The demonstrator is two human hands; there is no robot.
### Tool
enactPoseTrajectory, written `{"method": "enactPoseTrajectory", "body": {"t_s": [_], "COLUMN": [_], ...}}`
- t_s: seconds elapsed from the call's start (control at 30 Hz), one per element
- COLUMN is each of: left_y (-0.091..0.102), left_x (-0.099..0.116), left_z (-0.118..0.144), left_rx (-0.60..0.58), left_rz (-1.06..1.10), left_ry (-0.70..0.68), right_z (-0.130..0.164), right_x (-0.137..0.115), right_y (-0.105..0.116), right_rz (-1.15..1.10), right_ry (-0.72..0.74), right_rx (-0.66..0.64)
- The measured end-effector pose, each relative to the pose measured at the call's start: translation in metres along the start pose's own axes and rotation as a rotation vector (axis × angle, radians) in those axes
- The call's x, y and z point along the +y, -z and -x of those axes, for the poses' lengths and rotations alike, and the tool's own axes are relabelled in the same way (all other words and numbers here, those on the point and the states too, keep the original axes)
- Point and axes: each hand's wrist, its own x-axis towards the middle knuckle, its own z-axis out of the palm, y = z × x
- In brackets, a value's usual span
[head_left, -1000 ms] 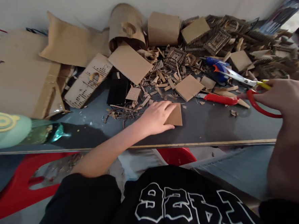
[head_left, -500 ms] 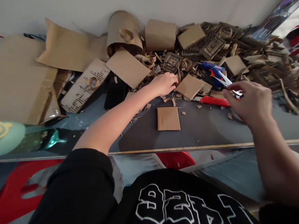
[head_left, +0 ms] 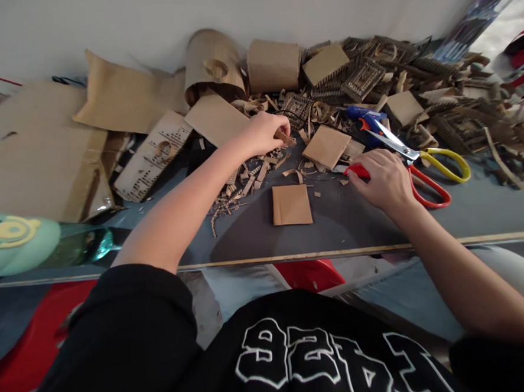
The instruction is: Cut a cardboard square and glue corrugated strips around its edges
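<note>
My left hand (head_left: 267,134) is closed over the scrap pile, its fingers pinching a small cardboard strip (head_left: 287,137). Lower right, my right hand (head_left: 383,178) is curled round a red utility knife (head_left: 359,171) lying on the table; most of its handle is hidden under the palm. Beside that hand, scissors (head_left: 410,154) with one red and one yellow handle lie with blades apart. A square cardboard piece (head_left: 291,205) lies flat near the front edge, and another cardboard square (head_left: 327,146) rests between the hands.
A blue glue gun (head_left: 368,115) lies behind the scissors. Cardboard scraps and corrugated pieces (head_left: 462,127) heap at the back right. A cardboard cylinder with a hole (head_left: 213,66) stands against the wall. At the left are large cardboard sheets (head_left: 24,151) and a green bottle (head_left: 20,240).
My left hand has moved left and now pinches a cardboard strip. My right hand has left the scissors, which lie on the table, and moved left onto the red utility knife.
</note>
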Motion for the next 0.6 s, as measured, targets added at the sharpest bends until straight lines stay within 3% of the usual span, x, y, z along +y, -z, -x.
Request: {"method": "enactPoseTrajectory", "body": {"t_s": [0.17,0.33,0.47,0.6], "left_y": [0.013,0.003,-0.01,-0.023], "left_x": [-0.01,-0.015,-0.013,-0.006], "left_z": [0.021,0.032,0.036,0.031], "left_rx": [0.146,0.215,0.097,-0.013], "left_rz": [0.101,0.185,0.2,0.094], "left_ry": [0.014,0.045,0.045,-0.061], "right_z": [0.001,0.003,0.004,0.006], "right_x": [-0.005,-0.004,-0.006,-0.008], "right_y": [-0.002,-0.011,-0.017,-0.02], "right_rz": [-0.011,-0.003,0.009,0.013], "right_ry": [0.019,0.052,0.077,0.116], "right_rx": [0.051,0.076,0.083,0.112]}}
